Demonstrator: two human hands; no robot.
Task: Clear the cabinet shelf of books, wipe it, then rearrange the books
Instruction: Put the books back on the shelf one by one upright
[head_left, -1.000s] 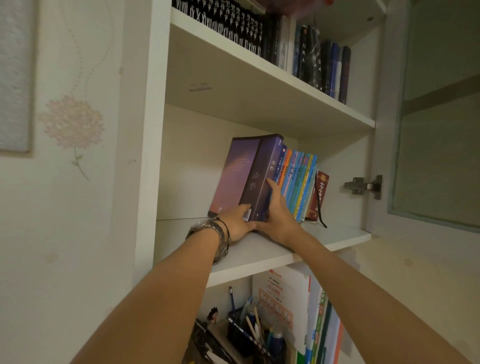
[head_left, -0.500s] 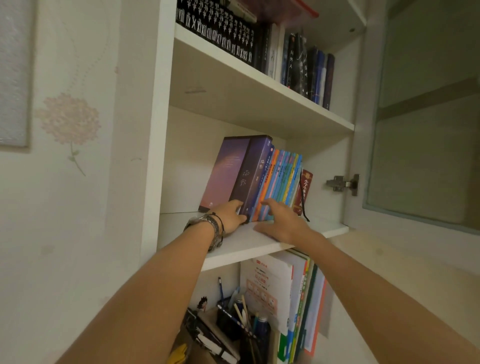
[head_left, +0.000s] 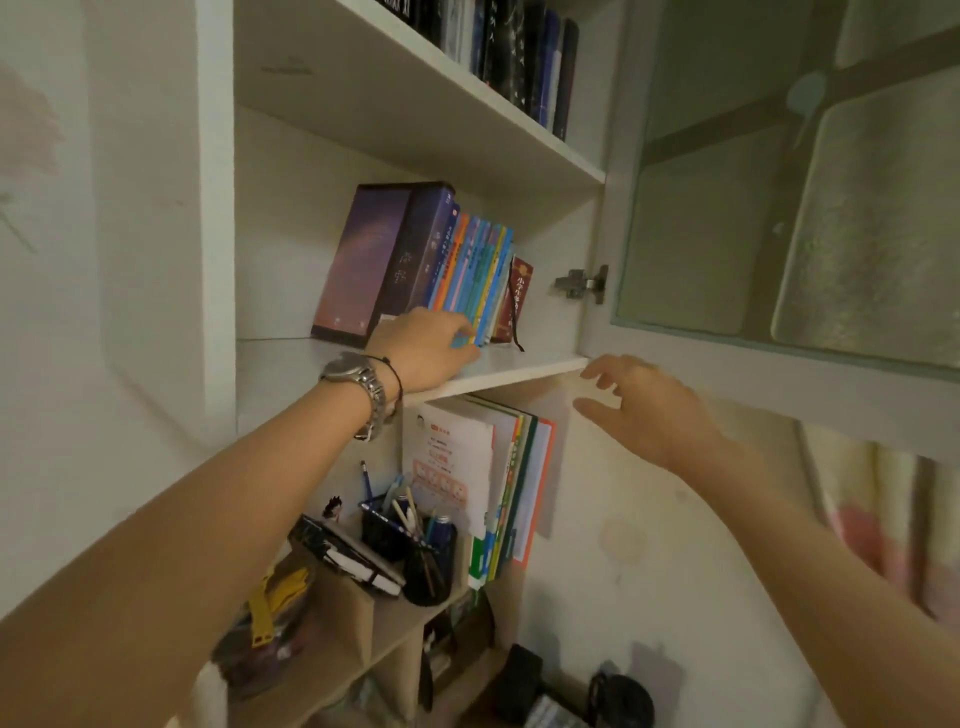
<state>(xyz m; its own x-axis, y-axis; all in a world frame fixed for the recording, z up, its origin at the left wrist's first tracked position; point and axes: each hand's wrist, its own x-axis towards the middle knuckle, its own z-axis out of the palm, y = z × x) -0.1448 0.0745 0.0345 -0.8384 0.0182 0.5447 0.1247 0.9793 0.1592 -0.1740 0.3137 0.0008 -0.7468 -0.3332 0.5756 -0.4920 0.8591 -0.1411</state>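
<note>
On the white middle shelf (head_left: 524, 362) a row of books leans to the right: a large purple book (head_left: 363, 260), several thin blue and orange books (head_left: 480, 275), and a dark red book (head_left: 521, 291) with a hanging ribbon. My left hand (head_left: 423, 345), with a watch on its wrist, rests on the shelf. Its fingertips touch the foot of the thin books. My right hand (head_left: 649, 405) hovers in the air just below the shelf's front right corner, fingers spread and holding nothing.
The glass cabinet door (head_left: 779, 218) stands open on the right, hung on a metal hinge (head_left: 582, 283). Dark books (head_left: 524, 57) fill the shelf above. Below are upright workbooks (head_left: 498, 483), a pen holder (head_left: 415, 551) and a black notebook (head_left: 348, 558).
My right hand has left the books and dropped off the shelf to the right. My left hand slid right from the purple book's base to the thin books.
</note>
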